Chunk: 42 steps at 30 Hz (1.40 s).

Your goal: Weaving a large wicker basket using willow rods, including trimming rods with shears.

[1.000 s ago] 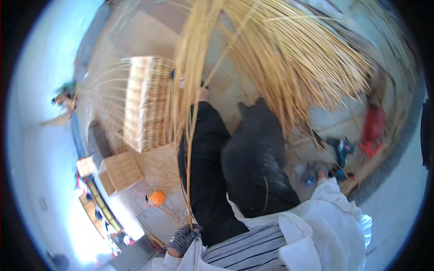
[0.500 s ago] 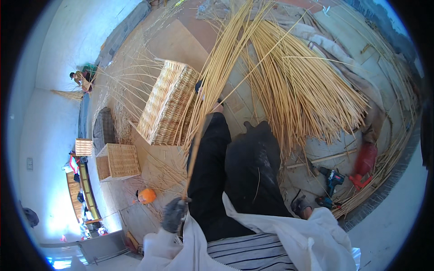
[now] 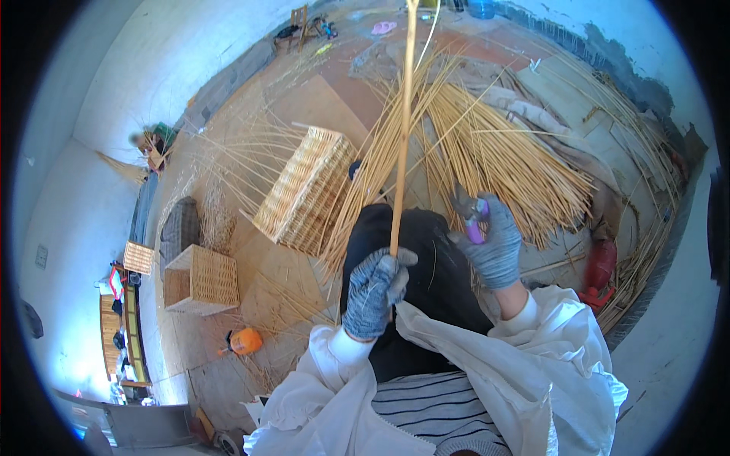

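My left hand (image 3: 375,295), in a grey glove, is closed around the lower end of a long tan wicker rod (image 3: 403,144). The rod stands up over my lap and runs out past the top of the view. In my gloved right hand (image 3: 494,247) is a pair of pruning shears (image 3: 474,222) with purple handles, held above my right thigh. Its dark blades lie apart from the rod. A loose bundle of rods (image 3: 365,175) leans by my left leg, and a wider heap of rods (image 3: 509,156) spreads ahead to the right.
A large woven basket (image 3: 304,194) with long unwoven rods lies ahead left. Another woven basket (image 3: 209,280) and an orange round object (image 3: 245,341) are farther left. A red tool-like object (image 3: 600,266) lies at the right. Another person (image 3: 154,152) sits by the far left wall.
My left hand has risen to over my lap, bringing the rod more upright. My right hand has come up from the floor at the right, now with the shears. The view has shifted.
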Motion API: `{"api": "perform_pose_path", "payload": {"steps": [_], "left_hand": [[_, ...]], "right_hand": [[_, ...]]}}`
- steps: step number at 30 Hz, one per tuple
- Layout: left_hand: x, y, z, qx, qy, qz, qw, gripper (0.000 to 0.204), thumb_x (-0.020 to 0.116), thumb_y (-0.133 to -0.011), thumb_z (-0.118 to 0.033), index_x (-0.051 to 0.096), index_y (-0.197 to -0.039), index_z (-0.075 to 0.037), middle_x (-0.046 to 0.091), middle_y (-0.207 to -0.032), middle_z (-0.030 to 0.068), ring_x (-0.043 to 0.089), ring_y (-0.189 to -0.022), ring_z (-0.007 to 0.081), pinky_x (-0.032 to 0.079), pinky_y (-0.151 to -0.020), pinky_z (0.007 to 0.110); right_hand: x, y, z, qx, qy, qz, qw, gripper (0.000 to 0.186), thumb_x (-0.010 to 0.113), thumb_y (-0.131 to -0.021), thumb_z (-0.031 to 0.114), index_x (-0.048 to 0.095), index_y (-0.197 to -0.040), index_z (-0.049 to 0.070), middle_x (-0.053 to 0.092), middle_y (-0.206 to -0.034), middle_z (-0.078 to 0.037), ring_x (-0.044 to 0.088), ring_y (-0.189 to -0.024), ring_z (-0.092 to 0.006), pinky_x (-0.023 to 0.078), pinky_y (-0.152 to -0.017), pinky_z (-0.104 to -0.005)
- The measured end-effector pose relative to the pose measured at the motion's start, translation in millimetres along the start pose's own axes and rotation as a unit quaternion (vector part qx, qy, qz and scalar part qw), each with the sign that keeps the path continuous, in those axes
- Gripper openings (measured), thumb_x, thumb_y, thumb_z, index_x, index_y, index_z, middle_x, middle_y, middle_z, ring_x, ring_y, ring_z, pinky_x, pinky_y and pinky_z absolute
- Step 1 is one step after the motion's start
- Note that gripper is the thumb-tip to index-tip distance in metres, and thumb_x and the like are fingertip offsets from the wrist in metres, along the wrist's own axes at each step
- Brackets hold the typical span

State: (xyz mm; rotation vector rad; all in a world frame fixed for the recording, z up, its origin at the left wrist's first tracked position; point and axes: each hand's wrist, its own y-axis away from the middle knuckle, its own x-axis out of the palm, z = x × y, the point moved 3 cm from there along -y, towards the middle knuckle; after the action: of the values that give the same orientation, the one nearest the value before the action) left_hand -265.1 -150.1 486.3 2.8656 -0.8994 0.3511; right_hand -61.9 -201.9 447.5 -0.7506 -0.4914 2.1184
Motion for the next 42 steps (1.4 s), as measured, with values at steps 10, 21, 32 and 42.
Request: {"api": "perform_pose_path", "payload": {"steps": [10,21,32,42], "left_hand": [[1,37,2,-0.038,0.077,0.021,0.996,0.037,0.053,-0.094,-0.036,0.061,-0.095,0.001,0.045,-0.058,-0.0044,0.036,-0.048,0.0022,0.027,-0.045,0.018],[2,43,8,-0.101,0.083,0.063,0.989,0.036,0.053,-0.094,-0.034,0.062,-0.094,0.001,0.044,-0.057,-0.005,0.035,-0.046,0.0025,0.026,-0.043,0.018],[-4,38,-2,0.024,-0.119,-0.061,0.991,0.026,0.057,-0.093,-0.021,0.066,-0.103,0.001,0.053,-0.066,-0.0029,0.042,-0.058,0.0039,0.034,-0.053,0.018],[-19,38,-3,0.166,-0.293,-0.209,0.918,0.024,0.061,-0.09,-0.018,0.066,-0.105,0.0,0.063,-0.074,0.004,0.05,-0.059,0.0077,0.043,-0.056,0.022]], "right_hand": [[6,-52,69,-0.039,-0.02,-0.123,0.991,0.062,0.08,-0.063,0.018,0.053,-0.116,0.002,0.059,-0.092,-0.012,0.061,-0.081,-0.0267,0.05,-0.073,-0.0352],[-5,-61,55,-0.016,-0.026,-0.132,0.991,0.055,0.082,-0.063,0.021,0.058,-0.109,0.005,0.06,-0.082,-0.01,0.06,-0.07,-0.0228,0.05,-0.066,-0.0326],[-39,-68,70,-0.124,0.179,-0.105,0.97,0.058,0.082,-0.06,0.021,0.059,-0.11,0.001,0.063,-0.087,-0.011,0.061,-0.077,-0.0281,0.048,-0.07,-0.0389],[-49,-73,70,-0.095,0.258,-0.007,0.962,0.055,0.082,-0.059,0.024,0.061,-0.107,0.007,0.064,-0.084,-0.009,0.061,-0.073,-0.029,0.047,-0.064,-0.0371]]}}
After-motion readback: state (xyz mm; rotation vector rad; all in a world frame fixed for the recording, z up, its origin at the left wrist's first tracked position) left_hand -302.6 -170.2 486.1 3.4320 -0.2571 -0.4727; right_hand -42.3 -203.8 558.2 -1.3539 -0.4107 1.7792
